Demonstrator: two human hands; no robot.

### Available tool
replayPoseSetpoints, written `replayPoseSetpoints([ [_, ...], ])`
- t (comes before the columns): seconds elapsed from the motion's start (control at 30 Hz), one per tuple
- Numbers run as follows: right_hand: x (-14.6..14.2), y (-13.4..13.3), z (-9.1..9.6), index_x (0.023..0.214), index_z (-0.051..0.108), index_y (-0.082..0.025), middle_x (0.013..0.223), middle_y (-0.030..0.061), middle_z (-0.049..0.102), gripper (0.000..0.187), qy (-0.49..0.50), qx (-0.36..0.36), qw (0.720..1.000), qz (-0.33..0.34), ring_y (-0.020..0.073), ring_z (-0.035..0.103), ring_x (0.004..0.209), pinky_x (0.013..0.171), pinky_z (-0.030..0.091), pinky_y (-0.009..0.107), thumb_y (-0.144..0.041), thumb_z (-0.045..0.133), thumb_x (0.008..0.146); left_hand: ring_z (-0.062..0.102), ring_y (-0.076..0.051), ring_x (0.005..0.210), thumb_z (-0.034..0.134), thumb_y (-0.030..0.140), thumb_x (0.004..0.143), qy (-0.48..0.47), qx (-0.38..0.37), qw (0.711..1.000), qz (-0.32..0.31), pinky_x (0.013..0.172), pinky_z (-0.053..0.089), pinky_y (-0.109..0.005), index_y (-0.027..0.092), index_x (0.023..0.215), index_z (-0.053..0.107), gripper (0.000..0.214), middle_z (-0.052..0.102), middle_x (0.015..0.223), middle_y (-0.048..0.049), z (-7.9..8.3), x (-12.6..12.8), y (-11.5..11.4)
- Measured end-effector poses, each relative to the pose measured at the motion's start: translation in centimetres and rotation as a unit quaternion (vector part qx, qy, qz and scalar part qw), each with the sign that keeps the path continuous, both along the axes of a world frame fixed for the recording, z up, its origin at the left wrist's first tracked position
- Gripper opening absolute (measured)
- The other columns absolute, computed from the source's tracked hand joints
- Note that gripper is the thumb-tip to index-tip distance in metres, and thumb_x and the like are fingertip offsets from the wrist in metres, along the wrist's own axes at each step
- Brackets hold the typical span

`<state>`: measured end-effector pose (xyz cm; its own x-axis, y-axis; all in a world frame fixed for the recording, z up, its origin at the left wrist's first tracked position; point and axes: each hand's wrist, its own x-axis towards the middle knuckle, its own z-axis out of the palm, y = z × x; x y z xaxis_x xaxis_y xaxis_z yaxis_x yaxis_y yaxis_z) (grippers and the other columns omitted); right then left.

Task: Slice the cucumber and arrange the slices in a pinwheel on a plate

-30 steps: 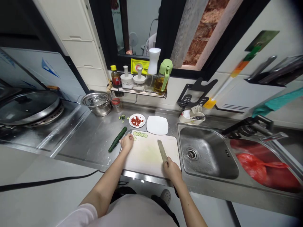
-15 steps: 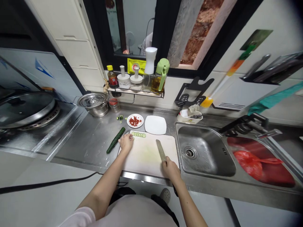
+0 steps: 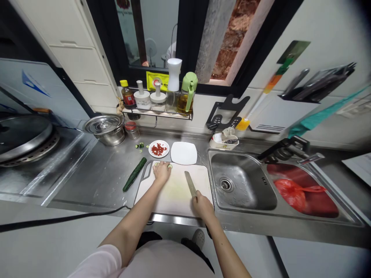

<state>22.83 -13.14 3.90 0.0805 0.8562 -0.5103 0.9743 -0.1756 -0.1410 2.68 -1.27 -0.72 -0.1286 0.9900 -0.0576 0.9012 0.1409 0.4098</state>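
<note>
My left hand [image 3: 162, 172] lies over a row of cucumber slices [image 3: 170, 166] at the top edge of the white cutting board [image 3: 176, 199]. Its fingers are spread on the slices and hide most of them. My right hand [image 3: 203, 206] is wrapped round the handle of a kitchen knife [image 3: 189, 183], whose blade points up and left above the board. A whole dark green cucumber [image 3: 135, 174] rests on the steel counter left of the board. Behind the board are a white plate [image 3: 183, 153] and a small round dish [image 3: 151, 154] of chopped red pieces [image 3: 159, 149].
Cucumber end pieces [image 3: 141, 145] lie near a lidded steel pot [image 3: 108, 129]. To the right is a sink [image 3: 243, 185], with a red plastic bag [image 3: 291, 194] in the basin beyond. A condiment shelf [image 3: 158, 112] hangs behind. A lidded pan [image 3: 21, 133] stands on the stove.
My left hand has moved right from the left end of the slices to lie over the row. The knife stays in my right hand over the board. The view has shifted slightly.
</note>
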Motion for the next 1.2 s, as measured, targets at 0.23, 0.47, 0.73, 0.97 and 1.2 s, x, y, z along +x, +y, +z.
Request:
replayPoseSetpoints([
  [0.23,0.0,0.1,0.4,0.115,0.051,-0.019,0.103,0.0109,0.070,0.030,-0.001,-0.013,1.000,0.000,0.0217,0.066,0.095,0.068,0.038,0.029,-0.026,0.031,0.094,0.049,-0.029,0.109,0.049,0.029,0.089,0.053,-0.003,0.998,-0.042,0.094,0.028,-0.043,0.029,0.111,0.068,0.029,0.062,0.111,-0.0101,-0.1,0.4,0.5],
  [0.47,0.2,0.1,-0.1,0.116,0.053,-0.019,0.102,0.0111,0.069,0.032,0.006,-0.007,1.000,-0.001,0.0217,0.065,0.094,0.070,0.039,0.029,-0.025,0.031,0.093,0.051,-0.027,0.107,0.049,0.023,0.088,0.034,0.003,0.998,-0.049,0.092,0.027,-0.042,0.027,0.107,0.067,0.027,0.064,0.110,-0.0087,0.1,0.4,0.1],
  [0.73,0.1,0.1,-0.1,0.116,0.053,-0.019,0.103,0.0120,0.069,0.032,0.013,-0.002,1.000,-0.006,0.0227,0.065,0.096,0.072,0.040,0.030,-0.024,0.033,0.093,0.053,-0.026,0.107,0.050,0.021,0.087,0.010,0.013,0.998,-0.059,0.088,0.027,-0.040,0.025,0.097,0.066,0.019,0.069,0.105,-0.0064,0.5,0.5,-1.4],
  [0.97,0.2,0.1,-0.5,0.114,0.053,-0.019,0.102,0.0115,0.070,0.030,0.005,0.000,1.000,0.003,0.0228,0.066,0.095,0.070,0.040,0.029,-0.024,0.033,0.093,0.056,-0.023,0.101,0.050,0.021,0.088,-0.035,-0.014,0.999,-0.033,0.088,0.027,-0.038,0.025,0.094,0.065,0.016,0.071,0.101,-0.0031,1.0,0.7,-2.9],
  [1.2,0.2,0.1,-0.6,0.115,0.052,-0.019,0.102,0.0113,0.070,0.031,0.007,0.005,1.000,0.002,0.0230,0.066,0.094,0.070,0.040,0.030,-0.025,0.032,0.093,0.061,-0.020,0.096,0.054,0.024,0.084,-0.122,-0.052,0.991,-0.001,0.087,0.029,-0.035,0.027,0.095,0.066,0.016,0.072,0.092,0.0015,0.5,0.3,-5.3],
])
